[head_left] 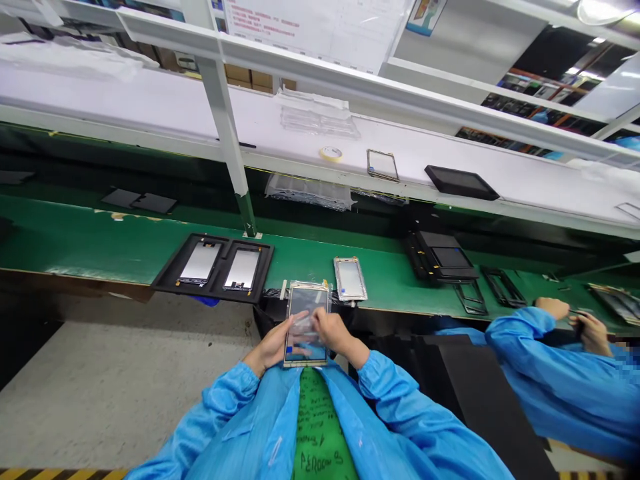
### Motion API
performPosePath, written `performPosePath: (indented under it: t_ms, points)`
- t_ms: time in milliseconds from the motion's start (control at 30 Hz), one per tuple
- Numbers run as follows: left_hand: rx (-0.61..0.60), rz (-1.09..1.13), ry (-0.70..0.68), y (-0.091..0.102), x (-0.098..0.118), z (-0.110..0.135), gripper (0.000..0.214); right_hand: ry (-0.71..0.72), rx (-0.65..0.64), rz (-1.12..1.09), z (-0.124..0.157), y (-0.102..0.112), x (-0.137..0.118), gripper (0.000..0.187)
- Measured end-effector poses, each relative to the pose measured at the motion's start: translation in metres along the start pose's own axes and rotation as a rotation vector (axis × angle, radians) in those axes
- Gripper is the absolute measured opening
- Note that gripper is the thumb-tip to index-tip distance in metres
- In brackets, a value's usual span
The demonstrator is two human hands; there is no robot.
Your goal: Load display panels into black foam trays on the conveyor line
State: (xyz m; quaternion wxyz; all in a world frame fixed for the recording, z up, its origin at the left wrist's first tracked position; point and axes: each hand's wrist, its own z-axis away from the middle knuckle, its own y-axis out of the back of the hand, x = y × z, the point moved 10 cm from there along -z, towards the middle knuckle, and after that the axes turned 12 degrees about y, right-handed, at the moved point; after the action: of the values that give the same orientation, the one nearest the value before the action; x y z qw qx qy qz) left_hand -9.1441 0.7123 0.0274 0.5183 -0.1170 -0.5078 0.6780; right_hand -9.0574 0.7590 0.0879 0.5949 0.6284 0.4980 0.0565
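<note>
long green conveyor bench (100,247) runs right across the view, worn bare in patches at its front edge on the left, and above it a white shelf (150,107) on a white upright post (227,140). grey concrete floor (125,373) below on the left, a yellow-and-black hazard stripe (50,473) at the very bottom. over on the right, a co-worker's blue sleeve (550,380), both their hands busy at the bench edge, well apart from ours.

on the green now: a black tray (167,270) with two screen panels side by side in its compartments, and further right a stack of black trays (440,263). up on the shelf, a black monitor (461,182), clear plastic bags (320,120) and a small tape roll (331,153).

centre of the action: the display panel (306,307), gold-rimmed, held upright-tilted just in front of the bench edge, over the lap. left hand (273,347) wraps the left edge, thumb laid across the glass. right hand (333,330) is curled on the right side, fingers bent onto the face. a second panel (350,279) lies flat on the bench just behind.

writing: a posted sheet (310,27) overhead has red and black print, too small to read. a green tag (317,427) on the lap carries dark handwriting, upside down, not legible
</note>
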Motion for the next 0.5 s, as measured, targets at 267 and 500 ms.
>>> performPosePath:
  t_ms: [267, 500]
  points:
    - [-0.072, -0.238, -0.076, -0.007, -0.005, 0.035, 0.054, -0.353, 1.33, -0.346, 0.055, 0.218, 0.095, 0.029]
    - [-0.073, -0.17, -0.083, 0.005, -0.009, 0.04, 0.045, -0.43, 0.612, -0.242, 0.043, 0.149, 0.07, 0.046]
